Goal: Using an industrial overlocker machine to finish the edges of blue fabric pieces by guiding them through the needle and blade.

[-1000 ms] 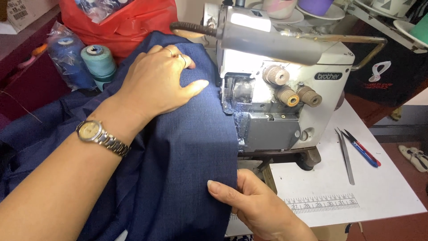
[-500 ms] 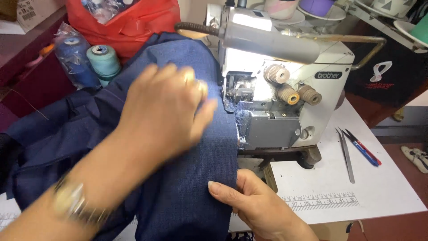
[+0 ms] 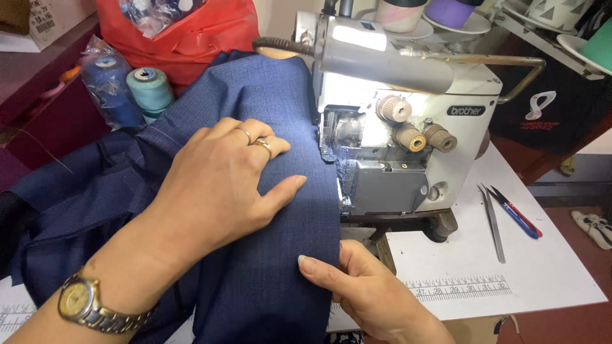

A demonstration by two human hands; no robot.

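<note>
Two hands on navy fabric (image 3: 268,255): left hand (image 3: 220,185) lay flat, steadying; right hand (image 3: 360,290) apparently pinched its edge toward the overlock machine (image 3: 395,140).

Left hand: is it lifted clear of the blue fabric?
No, the left hand lies flat, palm down, on the blue fabric beside the sewing machine.

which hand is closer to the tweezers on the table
Right. The right hand holds the blue fabric edge just left of the tweezers; the left hand lies flat on the fabric, farther left.
</note>
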